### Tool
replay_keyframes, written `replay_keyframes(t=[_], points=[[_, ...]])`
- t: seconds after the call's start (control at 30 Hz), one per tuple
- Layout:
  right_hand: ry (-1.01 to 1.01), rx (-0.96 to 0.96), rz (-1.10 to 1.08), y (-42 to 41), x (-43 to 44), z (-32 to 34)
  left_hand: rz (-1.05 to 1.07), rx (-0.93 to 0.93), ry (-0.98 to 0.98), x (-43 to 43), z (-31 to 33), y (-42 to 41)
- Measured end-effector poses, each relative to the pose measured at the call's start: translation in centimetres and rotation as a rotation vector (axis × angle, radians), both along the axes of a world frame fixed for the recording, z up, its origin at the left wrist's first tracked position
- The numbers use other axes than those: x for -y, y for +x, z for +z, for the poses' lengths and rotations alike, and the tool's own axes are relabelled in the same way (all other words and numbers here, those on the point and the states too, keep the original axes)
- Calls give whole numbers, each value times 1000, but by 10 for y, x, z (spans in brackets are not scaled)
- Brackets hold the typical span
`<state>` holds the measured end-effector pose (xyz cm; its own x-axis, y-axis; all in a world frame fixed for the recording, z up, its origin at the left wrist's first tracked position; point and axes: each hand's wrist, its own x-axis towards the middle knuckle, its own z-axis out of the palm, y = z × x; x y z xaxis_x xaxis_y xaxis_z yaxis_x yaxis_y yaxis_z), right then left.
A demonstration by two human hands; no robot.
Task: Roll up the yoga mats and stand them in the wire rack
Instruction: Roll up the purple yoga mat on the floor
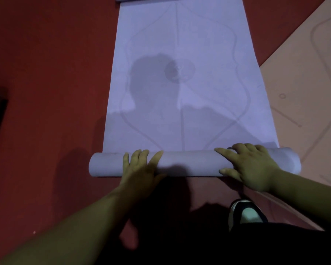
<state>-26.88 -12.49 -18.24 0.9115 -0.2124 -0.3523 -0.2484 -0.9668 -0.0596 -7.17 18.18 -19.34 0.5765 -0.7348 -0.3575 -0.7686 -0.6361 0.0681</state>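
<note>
Black-and-white shoe (246, 213) at near edge, on red floor (46, 73). Left hand (141, 169) and right hand (250, 165) lie flat, fingers spread, pressing roll (189, 163) at near end of lilac yoga mat (199, 35). Rest of mat flat beyond; far end seemingly curled. Peach mat (304, 73) just beside, right.

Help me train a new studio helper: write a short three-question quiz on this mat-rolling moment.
1. True or false: the left hand and right hand both press on the rolled end of the lilac yoga mat.
2. What lies right of that mat? A) a flat peach mat B) a wire rack C) a rolled blue mat
3. Fill in: most of the lilac mat lies ___ on the red floor.
Key: 1 true; 2 A; 3 flat (unrolled).
</note>
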Motion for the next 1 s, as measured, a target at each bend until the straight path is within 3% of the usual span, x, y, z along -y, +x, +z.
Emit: replay_keyframes(t=[0.2,0.3,0.47,0.73,0.83,1.0], points=[[-68,156,-54,-9,-18,1,-4,-84,216,22,13,32],[-61,109,-38,-3,-10,2,7,-100,183,22,14,34],[-18,-2,-13,16,10,6,-2,77,-11,8,3,7],[-109,194,-54,9,-4,1,39,-56,150,36,16,45],[-110,158,-47,16,3,1,39,-115,142,43,20,56],[-98,44,-23,33,21,3,8,75,-28,25,4,32]])
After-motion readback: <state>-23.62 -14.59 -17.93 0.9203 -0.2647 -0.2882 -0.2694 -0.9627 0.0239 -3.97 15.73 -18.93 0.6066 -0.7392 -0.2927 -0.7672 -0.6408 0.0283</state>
